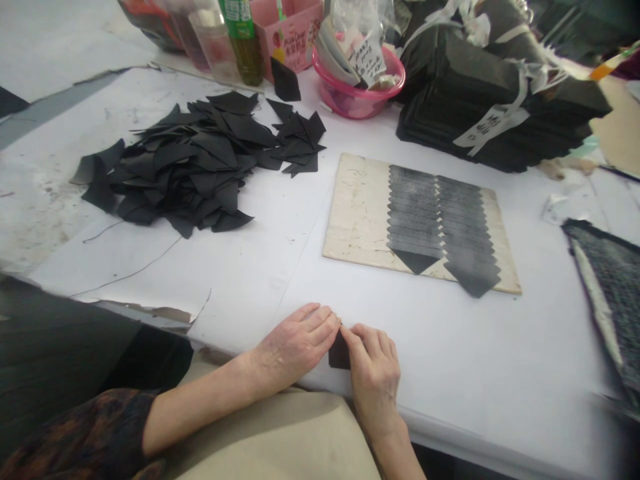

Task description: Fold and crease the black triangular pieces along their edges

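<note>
Near the table's front edge, my left hand [300,340] and my right hand [373,360] meet over a small black fabric piece [339,352]. Fingertips of both hands pinch its upper edge, and part of it is hidden beneath them. Beyond my hands lies a beige board [356,207] bearing two overlapping columns of black pointed pieces [415,213], greyish on their surfaces. To the left spreads a loose heap of black cut pieces [195,160], with a smaller cluster [301,140] at its right side.
Along the back stand a green-labelled bottle [243,40], a pink box [290,37] and a pink basin [357,100] filled with odds and ends. Tied stacks of black material [465,87] sit at the back right. Dark textured cloth [610,287] lies at the right edge.
</note>
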Motion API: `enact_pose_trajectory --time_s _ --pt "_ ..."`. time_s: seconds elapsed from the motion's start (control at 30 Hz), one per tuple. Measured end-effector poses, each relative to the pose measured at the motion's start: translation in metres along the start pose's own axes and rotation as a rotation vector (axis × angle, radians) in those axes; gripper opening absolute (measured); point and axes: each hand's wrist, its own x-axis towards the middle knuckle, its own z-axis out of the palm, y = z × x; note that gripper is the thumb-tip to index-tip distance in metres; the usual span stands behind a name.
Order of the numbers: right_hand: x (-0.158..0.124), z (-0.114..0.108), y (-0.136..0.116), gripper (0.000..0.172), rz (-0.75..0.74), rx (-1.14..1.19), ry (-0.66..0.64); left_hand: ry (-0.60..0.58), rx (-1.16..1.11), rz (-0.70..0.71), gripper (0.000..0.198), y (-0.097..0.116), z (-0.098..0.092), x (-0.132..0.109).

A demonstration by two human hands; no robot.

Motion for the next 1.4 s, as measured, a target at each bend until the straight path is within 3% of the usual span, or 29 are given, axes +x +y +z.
enact_pose_trajectory --time_s 0.17,0.4,0.57,1.0,1.23,1.4 --pt "-0.003 -0.008 0.008 0.010 0.060 0.087 0.026 0.009 0.013 -0.023 0.026 0.001 -0.003 0.000" --pt "-0.009 -0.014 0.014 0.013 0.036 0.110 0.013 -0.014 0.021 -0.020 0.028 0.001 -0.004 0.001" --pt "-0.010 -0.013 0.012 0.012 0.154 0.188 -0.015 -0.007 0.022 -0.021 0.027 0.002 -0.005 0.001" --pt "-0.019 -0.009 0.013 0.021 0.008 0.047 0.017 -0.025 0.033 -0.012 0.028 0.003 -0.006 0.002" --pt "-0.019 -0.008 0.010 0.022 0.025 0.043 0.013 0.005 0.036 0.059 0.021 0.013 0.001 0.006" --pt "-0.023 -0.013 0.013 0.016 0.099 0.117 -0.001 -0.007 0.035 0.030 0.024 0.015 -0.001 0.006"
